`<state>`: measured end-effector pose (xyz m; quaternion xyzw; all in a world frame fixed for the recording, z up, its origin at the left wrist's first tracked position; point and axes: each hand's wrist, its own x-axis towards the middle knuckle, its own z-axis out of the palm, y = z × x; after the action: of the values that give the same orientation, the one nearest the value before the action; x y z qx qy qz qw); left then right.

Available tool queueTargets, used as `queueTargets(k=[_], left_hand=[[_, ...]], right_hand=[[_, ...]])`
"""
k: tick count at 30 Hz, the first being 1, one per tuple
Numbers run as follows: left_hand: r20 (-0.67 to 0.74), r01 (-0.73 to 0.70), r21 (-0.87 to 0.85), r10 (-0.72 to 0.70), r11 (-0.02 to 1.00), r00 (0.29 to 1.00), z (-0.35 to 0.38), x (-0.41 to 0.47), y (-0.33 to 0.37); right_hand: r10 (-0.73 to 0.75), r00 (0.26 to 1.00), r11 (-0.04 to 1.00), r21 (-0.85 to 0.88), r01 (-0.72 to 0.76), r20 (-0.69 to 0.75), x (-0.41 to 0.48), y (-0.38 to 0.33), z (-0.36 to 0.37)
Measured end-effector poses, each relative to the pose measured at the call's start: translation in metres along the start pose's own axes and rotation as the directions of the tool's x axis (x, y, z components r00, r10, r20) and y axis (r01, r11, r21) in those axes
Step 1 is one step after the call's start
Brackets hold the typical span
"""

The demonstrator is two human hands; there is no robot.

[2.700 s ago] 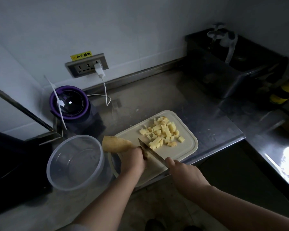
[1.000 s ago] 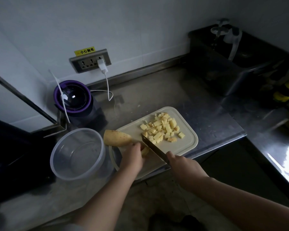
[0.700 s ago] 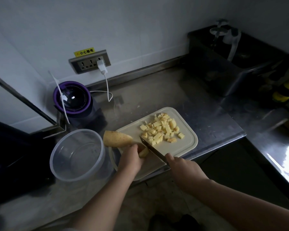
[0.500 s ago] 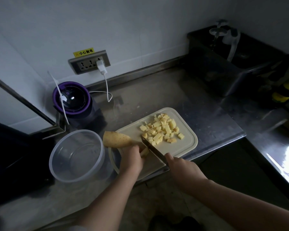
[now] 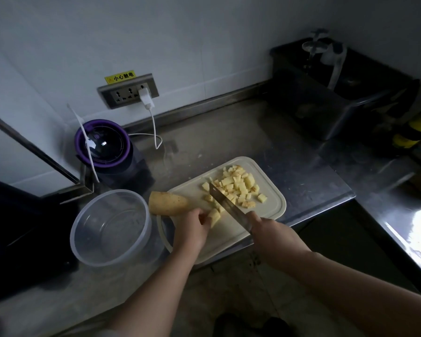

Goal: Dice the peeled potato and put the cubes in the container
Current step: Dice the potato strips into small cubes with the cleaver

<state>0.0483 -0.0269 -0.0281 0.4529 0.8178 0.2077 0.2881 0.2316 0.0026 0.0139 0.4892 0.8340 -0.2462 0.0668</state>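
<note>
Near container (image 5: 90,229), cubes (image 5: 240,188) (on board (image 5: 229,234))

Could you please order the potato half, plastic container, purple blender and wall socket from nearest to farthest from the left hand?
1. potato half, just beyond the left hand.
2. plastic container, to the hand's left.
3. purple blender, behind the container.
4. wall socket, on the back wall.
</note>
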Motion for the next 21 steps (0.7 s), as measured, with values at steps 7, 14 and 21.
queueTargets(k=[7, 14, 21], left_hand=[[0.114, 0.006, -0.007, -0.005, 1.0, 0.994, -0.008, 0.011, -0.003], [0.156, -0.016, 0.061, 0.006, 0.998, 0.988, -0.006, 0.013, -0.005], [0.019, -0.066, 0.308, 0.063, 0.949, 0.998, 0.007, 0.008, 0.0]], right_hand=[[0.04, 0.999, 0.999, 0.012, -0.04, -0.001, 0.0, 0.003, -0.003], [0.04, 0.999, 0.999, 0.026, -0.04, 0.013, -0.001, 0.003, 0.003], [0.03, 0.999, 0.999, 0.017, -0.031, 0.022, 0.001, 0.001, 0.008]])
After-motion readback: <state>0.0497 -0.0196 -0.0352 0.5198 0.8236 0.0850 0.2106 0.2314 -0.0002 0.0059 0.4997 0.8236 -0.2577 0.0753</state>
